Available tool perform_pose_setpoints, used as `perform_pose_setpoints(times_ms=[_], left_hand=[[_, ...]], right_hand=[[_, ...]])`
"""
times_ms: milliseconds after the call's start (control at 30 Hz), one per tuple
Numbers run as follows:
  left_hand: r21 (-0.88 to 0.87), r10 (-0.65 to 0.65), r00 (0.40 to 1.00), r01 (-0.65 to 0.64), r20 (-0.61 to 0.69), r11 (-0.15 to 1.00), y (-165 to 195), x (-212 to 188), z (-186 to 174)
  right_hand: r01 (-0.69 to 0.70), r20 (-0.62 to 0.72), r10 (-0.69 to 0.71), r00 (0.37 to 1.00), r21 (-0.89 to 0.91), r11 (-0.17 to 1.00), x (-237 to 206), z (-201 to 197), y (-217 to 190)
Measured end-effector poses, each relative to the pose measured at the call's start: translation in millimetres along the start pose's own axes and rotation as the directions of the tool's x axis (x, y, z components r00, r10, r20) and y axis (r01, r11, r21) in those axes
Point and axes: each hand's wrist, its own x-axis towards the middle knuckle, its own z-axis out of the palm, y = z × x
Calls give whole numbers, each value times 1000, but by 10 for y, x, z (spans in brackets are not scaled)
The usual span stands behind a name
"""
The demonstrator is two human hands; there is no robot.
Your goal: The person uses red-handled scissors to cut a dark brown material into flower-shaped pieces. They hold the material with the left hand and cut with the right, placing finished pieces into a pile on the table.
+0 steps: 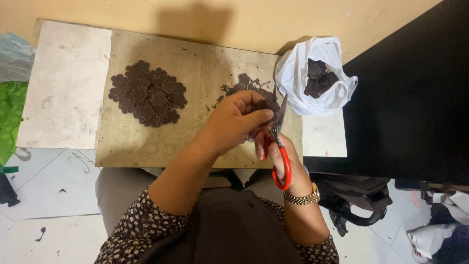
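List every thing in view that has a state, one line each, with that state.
left hand: closed, pinching a dark brown flower-shaped piece
right hand: gripping red-handled scissors
red-handled scissors: blades up at the held piece; open or shut not clear
white plastic bag: open, holding dark pieces
pile of flower cutouts: heaped flat on the board
scraps: scattered loose behind the left hand

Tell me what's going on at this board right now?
A person is cutting a small dark brown flower-shaped piece held in the left hand, using red-handled scissors in the right hand. A pile of cut flower shapes lies on the wooden board, with scraps behind the hands. A white plastic bag at the board's right end holds more dark pieces.
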Motion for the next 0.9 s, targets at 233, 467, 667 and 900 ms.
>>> perform_pose_setpoints(times_ms=[233,467,667,900], left_hand=[[-35,-68,995,71,71,997,125,-49,60],[-1,-38,999,38,-2,999,129,-80,96],[91,-51,998,55,-45,994,217,-113,199],[146,-19,992,37,-123,989,185,-103,199]], right_hand=[[93,47,-93,995,-12,996,40,161,-385],[67,26,-66,997,-29,997,49,159,-332],[94,55,-90,994,-78,993,37,132,-299],[36,-1,-36,999,-49,998,30,144,-229]])
